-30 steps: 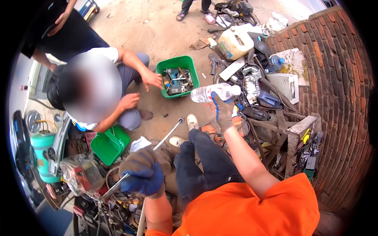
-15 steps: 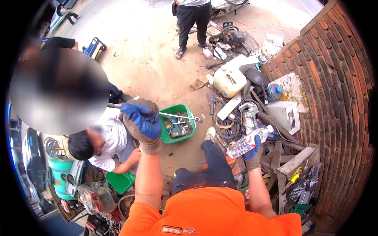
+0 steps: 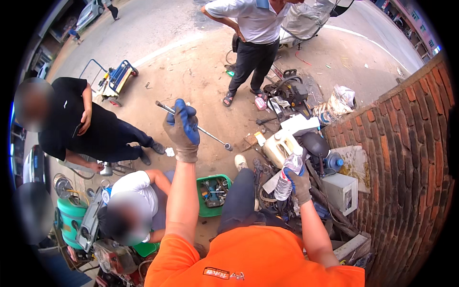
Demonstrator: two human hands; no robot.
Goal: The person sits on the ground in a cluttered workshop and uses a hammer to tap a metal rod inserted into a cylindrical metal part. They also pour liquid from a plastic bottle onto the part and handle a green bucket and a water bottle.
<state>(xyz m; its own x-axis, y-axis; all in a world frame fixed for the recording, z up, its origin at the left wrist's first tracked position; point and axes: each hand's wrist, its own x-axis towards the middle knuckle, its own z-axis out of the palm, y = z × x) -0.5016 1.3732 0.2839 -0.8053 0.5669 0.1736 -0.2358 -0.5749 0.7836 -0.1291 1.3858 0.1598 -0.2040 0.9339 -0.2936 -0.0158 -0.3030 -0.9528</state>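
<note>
The gloved left hand (image 3: 182, 129) grips a long metal socket wrench (image 3: 197, 126), the right hand (image 3: 298, 183) holds a clear plastic bottle (image 3: 287, 176) near the white jerrycan (image 3: 279, 146) by the brick wall (image 3: 406, 158).

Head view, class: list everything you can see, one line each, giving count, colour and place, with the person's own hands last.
metal rod: one, silver, held raised at centre
plastic bottle: one, clear, right of centre
green crate: one, green, on the ground at centre
white jug: one, white, among the scrap
brick wall: one, red, right
hand cart: one, blue, upper left
other people: three, left and top
left hand: one, blue-grey glove, grip on the metal rod
right hand: one, gloved, grip on the plastic bottle
</note>
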